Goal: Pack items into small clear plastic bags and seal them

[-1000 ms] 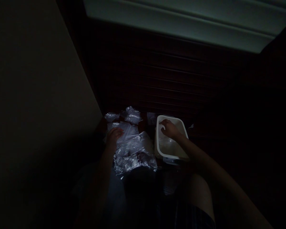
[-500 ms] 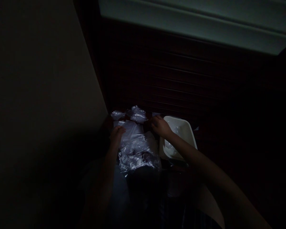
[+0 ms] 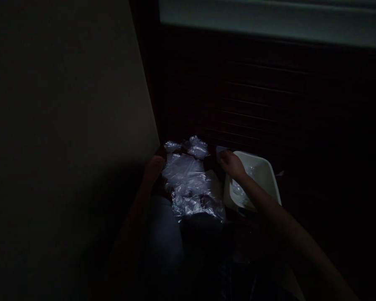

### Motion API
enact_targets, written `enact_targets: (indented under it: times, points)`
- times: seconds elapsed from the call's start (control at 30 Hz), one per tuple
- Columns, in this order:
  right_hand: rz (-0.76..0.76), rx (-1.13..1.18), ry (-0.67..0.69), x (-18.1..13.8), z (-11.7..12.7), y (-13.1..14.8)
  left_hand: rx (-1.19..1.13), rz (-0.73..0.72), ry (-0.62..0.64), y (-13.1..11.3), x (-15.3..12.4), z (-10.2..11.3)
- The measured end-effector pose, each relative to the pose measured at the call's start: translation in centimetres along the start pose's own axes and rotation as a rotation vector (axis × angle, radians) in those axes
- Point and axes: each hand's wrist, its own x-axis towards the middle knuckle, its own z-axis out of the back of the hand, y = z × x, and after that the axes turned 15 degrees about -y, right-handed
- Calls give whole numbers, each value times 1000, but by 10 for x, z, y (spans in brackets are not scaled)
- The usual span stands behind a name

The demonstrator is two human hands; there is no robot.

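Observation:
A crumpled heap of clear plastic bags [image 3: 188, 171] lies on the dark floor between my hands. My left hand [image 3: 153, 168] is just off the heap's left edge, its fingers curled; dim light hides whether anything is in them. At the near left rim of a white plastic basin [image 3: 273, 184], my right hand [image 3: 233, 165] has its fingers bent together and pointing down. What they hold, if anything, cannot be made out. Inside the basin lies some clear plastic [image 3: 240, 192], partly covered by my right forearm.
Two small bunched plastic pieces, one at the left [image 3: 172, 146] and a larger one [image 3: 197, 147], lie beyond the heap. A pale wall [image 3: 113, 104] rises at the left. Dark slatted panelling [image 3: 253, 100] stands behind, under a pale ledge [image 3: 269, 25]. My knee [image 3: 163, 225] is close below.
My left hand has come off the plastic heap to its left, and its fingers have curled. My right hand stays by the basin's rim. The whole view has shifted.

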Motion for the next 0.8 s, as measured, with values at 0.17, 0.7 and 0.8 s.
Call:
enact_targets:
  times: [0.17,0.7,0.8]
  points:
    - [-58,131,-112,-5,-14,-7,374,-156,0,8,-15,21]
    - [-29,160,-139,-5,-15,-7,1308,-208,-4,26,-47,32]
    - [-26,143,-134,-5,-15,-8,1339,-240,6,24,-48,31]
